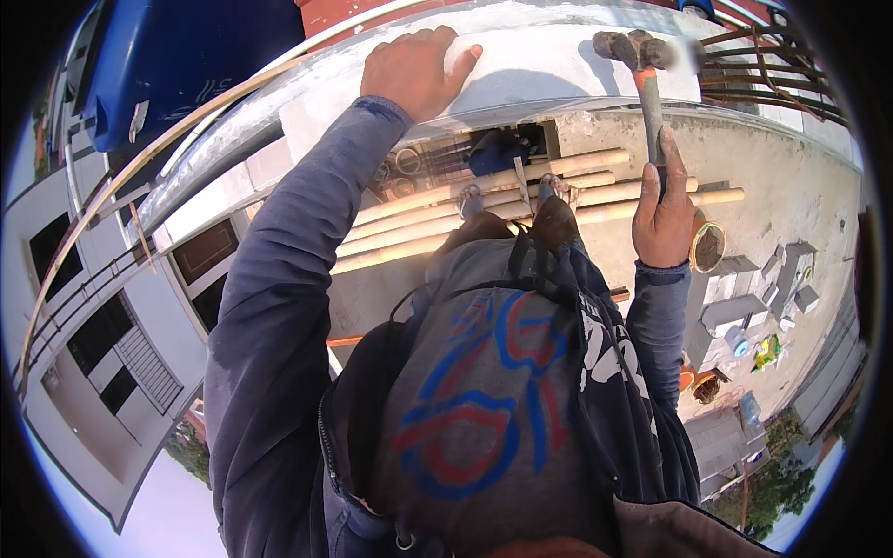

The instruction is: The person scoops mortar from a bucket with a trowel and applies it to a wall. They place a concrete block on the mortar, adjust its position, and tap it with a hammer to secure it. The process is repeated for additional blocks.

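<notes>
My right hand point(662, 219) grips a hammer point(650, 116) by the lower part of its handle. The heavy, worn metal head is raised at the far side, over the right part of a pale block wall point(530, 51). A band of orange shows on the handle just under the head. My left hand point(416, 74) lies flat on top of the same wall, thumb held apart from the fingers, holding nothing. Its shadow and that of the hammer fall on the pale surface.
Beneath me, several bamboo poles point(419, 206) lie side by side, my feet on them. A large blue tank point(195, 56) stands far left; rusty reinforcing bars point(763, 67) jut out far right. Far below on the ground are grey blocks point(730, 314); a round bucket point(709, 246) is nearby.
</notes>
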`<state>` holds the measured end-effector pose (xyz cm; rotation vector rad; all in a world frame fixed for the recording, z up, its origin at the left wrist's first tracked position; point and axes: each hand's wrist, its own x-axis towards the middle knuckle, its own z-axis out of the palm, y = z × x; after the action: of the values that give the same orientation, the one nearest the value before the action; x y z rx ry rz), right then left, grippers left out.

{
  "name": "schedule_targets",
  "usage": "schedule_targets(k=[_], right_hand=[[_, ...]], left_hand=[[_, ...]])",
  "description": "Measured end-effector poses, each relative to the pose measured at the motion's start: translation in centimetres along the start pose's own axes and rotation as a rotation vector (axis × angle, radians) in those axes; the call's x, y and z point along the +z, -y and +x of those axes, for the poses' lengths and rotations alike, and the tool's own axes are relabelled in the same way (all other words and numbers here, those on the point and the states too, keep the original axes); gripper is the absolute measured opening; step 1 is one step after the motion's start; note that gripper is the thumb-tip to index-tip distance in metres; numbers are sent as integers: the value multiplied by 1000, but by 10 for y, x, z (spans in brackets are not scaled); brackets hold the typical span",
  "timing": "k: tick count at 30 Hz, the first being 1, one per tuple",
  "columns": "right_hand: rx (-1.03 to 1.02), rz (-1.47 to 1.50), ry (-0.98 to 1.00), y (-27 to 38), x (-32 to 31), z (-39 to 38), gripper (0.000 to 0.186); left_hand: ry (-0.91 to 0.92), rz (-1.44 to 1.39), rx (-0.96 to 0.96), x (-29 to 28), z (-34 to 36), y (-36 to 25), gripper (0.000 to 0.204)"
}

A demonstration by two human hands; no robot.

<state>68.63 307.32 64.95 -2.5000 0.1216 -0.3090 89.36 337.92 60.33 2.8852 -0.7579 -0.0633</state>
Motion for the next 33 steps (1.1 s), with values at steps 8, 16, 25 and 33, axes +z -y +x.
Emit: schedule_targets(k=[8, 16, 25, 33], right_hand=[[14, 102, -59, 14, -39, 24, 44], [46, -168, 146, -46, -51, 49, 52], [-121, -2, 11, -41, -68, 50, 48], [121, -32, 299, -73, -48, 61, 47]], left_hand=[[0, 54, -68, 4, -2, -1, 67], [-36, 32, -37, 7, 1, -3, 71], [43, 7, -113, -1, 0, -6, 69], [40, 2, -128, 0, 1, -7, 71]])
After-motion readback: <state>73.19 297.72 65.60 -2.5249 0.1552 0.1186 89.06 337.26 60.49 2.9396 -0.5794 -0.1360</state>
